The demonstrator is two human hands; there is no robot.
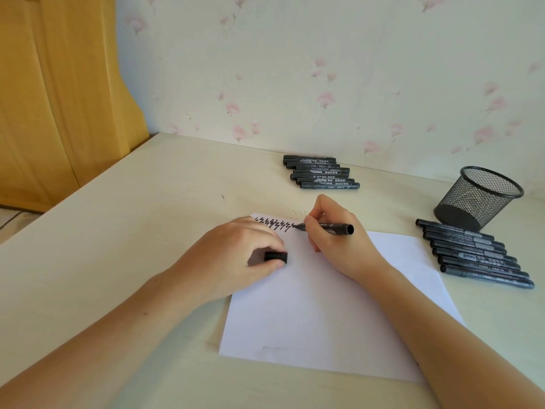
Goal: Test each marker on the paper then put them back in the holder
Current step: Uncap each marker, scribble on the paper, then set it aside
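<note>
Your right hand (333, 240) pinches an uncapped black marker (330, 227) in its fingers (309, 224), tip touching the top edge of the white paper sheet (324, 314) at the end of a row of black zigzag scribbles (274, 224). Your left hand (233, 258) rests on the paper's left edge, its fingers curled around the black marker cap (275, 256). Outward on the cream table (118, 231), a row of seven black markers (476, 253) lies just right of the paper beside the black mesh holder (477, 196), and another group of markers (321, 172) lies near the flowered wall (324, 69).
</note>
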